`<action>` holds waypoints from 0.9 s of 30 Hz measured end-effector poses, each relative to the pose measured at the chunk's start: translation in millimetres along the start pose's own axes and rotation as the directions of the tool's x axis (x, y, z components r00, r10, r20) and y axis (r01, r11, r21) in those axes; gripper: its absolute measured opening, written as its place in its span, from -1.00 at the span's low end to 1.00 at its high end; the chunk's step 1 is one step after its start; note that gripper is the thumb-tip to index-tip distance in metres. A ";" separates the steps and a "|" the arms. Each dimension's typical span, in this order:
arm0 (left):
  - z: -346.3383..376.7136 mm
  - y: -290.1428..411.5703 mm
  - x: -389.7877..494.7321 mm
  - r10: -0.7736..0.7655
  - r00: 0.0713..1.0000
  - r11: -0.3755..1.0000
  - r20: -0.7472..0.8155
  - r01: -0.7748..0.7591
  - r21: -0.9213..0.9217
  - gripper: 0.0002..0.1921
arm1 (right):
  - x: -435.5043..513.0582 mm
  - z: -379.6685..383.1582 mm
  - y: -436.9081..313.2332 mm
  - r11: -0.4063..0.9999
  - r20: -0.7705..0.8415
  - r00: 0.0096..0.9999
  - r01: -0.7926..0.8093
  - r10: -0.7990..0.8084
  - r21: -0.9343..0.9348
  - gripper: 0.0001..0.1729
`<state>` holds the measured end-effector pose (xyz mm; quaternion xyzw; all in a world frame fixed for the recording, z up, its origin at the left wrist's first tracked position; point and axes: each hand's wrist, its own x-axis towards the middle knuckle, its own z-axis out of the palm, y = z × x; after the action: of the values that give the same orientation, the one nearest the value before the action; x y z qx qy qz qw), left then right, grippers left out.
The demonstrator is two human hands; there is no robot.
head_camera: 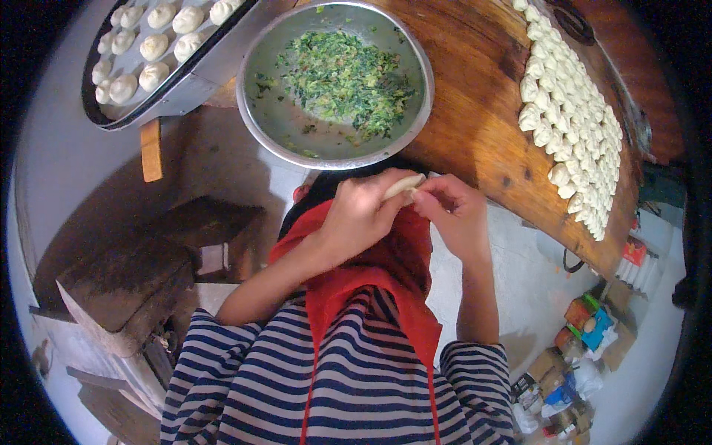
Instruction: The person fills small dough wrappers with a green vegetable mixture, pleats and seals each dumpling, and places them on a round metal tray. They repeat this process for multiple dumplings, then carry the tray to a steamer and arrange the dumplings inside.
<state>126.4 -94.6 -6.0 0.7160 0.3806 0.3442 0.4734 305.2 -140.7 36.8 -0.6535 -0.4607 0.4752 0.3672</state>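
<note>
Close to my body, my left hand (370, 203) cradles a small dough wrapper (404, 187), pale and partly folded. The fingertips of my right hand (453, 208) pinch the wrapper's right edge. Whether it has filling inside is hidden by my fingers. Just beyond my hands stands a wide metal bowl (261, 147) at the table's edge. Chopped green vegetable filling (350, 78) lies in it, heaped toward the far and right side.
At the upper left, pleated buns (154, 47) sit spaced out on a round-ended metal tray (183, 92). Many small dough pieces (562, 117) cover the right part of the wooden table (473, 83). Boxes and bags (573, 361) lie on the floor at lower right.
</note>
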 end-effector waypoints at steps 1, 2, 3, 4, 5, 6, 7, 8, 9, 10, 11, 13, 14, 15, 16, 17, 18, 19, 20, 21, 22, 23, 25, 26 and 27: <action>-2.0 -4.1 -0.5 0.015 1.000 1.000 -0.022 -0.015 0.014 -0.74 | -3.7 -6.3 -4.9 0.993 0.043 0.999 -0.035 0.030 0.110 -0.89; -4.9 -7.8 -2.8 0.016 0.999 0.999 -0.029 -0.015 0.036 -0.74 | -6.0 -12.7 -9.1 0.976 0.073 0.990 -0.132 0.121 0.175 -0.90; -7.9 -11.2 -5.5 -0.123 0.992 0.991 -0.012 0.122 -0.062 -0.74 | -6.4 -18.9 -11.4 0.987 -0.009 0.999 -0.045 0.047 0.153 -0.90; -11.2 -13.6 -9.1 -0.270 0.962 0.951 0.032 0.272 -0.147 -0.75 | -4.7 -24.3 -11.9 0.996 -0.107 0.994 -0.022 0.031 0.087 -0.90; -14.4 -15.4 -12.8 -0.454 0.885 0.861 0.105 0.466 -0.202 -0.75 | -3.8 -29.7 -11.5 0.996 -0.189 0.981 0.055 -0.041 0.072 -0.90; -14.1 -15.7 -15.5 -0.477 0.869 0.794 0.132 0.490 -0.359 -0.71 | 8.6 -32.6 -6.6 1.000 -0.262 0.965 0.002 0.002 0.017 -0.89; -14.2 -15.0 -18.3 -0.490 0.857 0.709 0.158 0.498 -0.500 -0.69 | 25.3 -34.5 -0.8 0.995 -0.285 0.956 0.088 -0.072 0.045 -0.87; -13.9 -12.7 -21.6 -0.509 0.841 0.600 0.183 0.499 -0.625 -0.66 | 35.1 -36.7 4.5 0.992 -0.362 0.928 0.045 -0.084 -0.115 -0.86; -12.5 -9.5 -23.7 -0.523 0.823 0.468 0.223 0.496 -0.732 -0.64 | 45.3 -38.6 9.5 0.967 -0.399 0.902 0.069 -0.166 -0.247 -0.86; -12.4 -6.9 -24.1 -0.533 0.800 0.415 0.275 0.530 -0.740 -0.60 | 54.0 -42.4 12.2 0.928 -0.436 0.875 0.036 -0.208 -0.371 -0.86; -11.6 -3.8 -23.7 -0.532 0.793 0.427 0.298 0.555 -0.714 -0.61 | 61.3 -45.8 12.7 0.830 -0.385 0.833 0.148 -0.398 -0.538 -0.86; -10.0 1.3 -20.8 -0.480 0.805 0.451 0.349 0.568 -0.689 -0.61 | 63.4 -48.6 9.6 0.630 -0.281 0.758 0.212 -0.589 -0.747 -0.86; -8.6 5.6 -22.1 -0.469 0.841 0.556 0.268 0.518 -0.650 -0.63 | 61.6 -48.2 5.8 0.578 -0.251 0.733 0.231 -0.633 -0.783 -0.86; -7.9 8.0 -21.2 -0.455 0.855 0.603 0.249 0.501 -0.621 -0.64 | 51.2 -43.5 2.8 0.608 -0.275 0.737 0.225 -0.618 -0.761 -0.86; -6.9 10.3 -20.7 -0.444 0.867 0.645 0.226 0.484 -0.591 -0.66 | 38.0 -35.5 -0.2 0.674 -0.305 0.765 0.219 -0.567 -0.705 -0.86; -5.9 12.0 -19.7 -0.427 0.882 0.686 0.198 0.459 -0.565 -0.67 | 24.3 -26.9 -2.3 0.792 -0.253 0.870 0.220 -0.423 -0.569 -0.85; -4.2 13.4 -18.3 -0.402 0.895 0.708 0.193 0.437 -0.554 -0.68 | 10.1 -16.4 -3.1 0.907 -0.143 0.956 0.186 -0.256 -0.377 -0.85; -1.9 14.8 -16.5 -0.371 0.910 0.729 0.182 0.408 -0.550 -0.68 | 2.4 -6.7 -2.6 0.940 -0.032 0.982 0.167 -0.185 -0.296 -0.84; -0.9 15.7 -14.1 -0.322 0.928 0.749 0.185 0.369 -0.550 -0.69 | -0.8 5.5 0.1 0.911 -0.018 0.971 0.216 -0.237 -0.353 -0.82; -0.8 16.6 -11.8 -0.304 0.938 0.790 0.167 0.346 -0.505 -0.68 | -4.0 11.6 1.3 0.944 -0.081 0.981 0.147 -0.178 -0.294 -0.77; -1.2 17.5 -9.3 -0.268 0.950 0.829 0.164 0.313 -0.464 -0.68 | -6.3 16.8 2.6 0.969 -0.125 0.985 0.088 -0.119 -0.231 -0.73; -2.9 18.6 -7.4 -0.260 0.954 0.857 0.148 0.299 -0.420 -0.66 | -6.9 19.8 3.5 0.985 -0.165 0.983 0.059 -0.086 -0.165 -0.68; -7.4 21.6 -6.9 -0.257 0.954 0.847 0.156 0.300 -0.439 -0.62 | -4.9 21.2 4.2 0.993 -0.187 0.982 0.015 -0.037 -0.116 -0.70; -11.8 22.5 -8.2 -0.258 0.950 0.838 0.178 0.312 -0.448 -0.59 | -3.4 20.4 3.8 0.994 -0.185 0.982 0.006 -0.027 -0.109 -0.72; -18.8 21.7 -10.2 -0.319 0.903 0.700 0.287 0.429 -0.570 -0.55 | -2.1 19.8 3.1 0.995 -0.182 0.983 -0.002 -0.017 -0.102 -0.74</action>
<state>110.4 -101.4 18.9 0.4529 0.3427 0.2851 0.7721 286.7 -142.9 29.1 -0.7104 -0.4512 0.3879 0.3759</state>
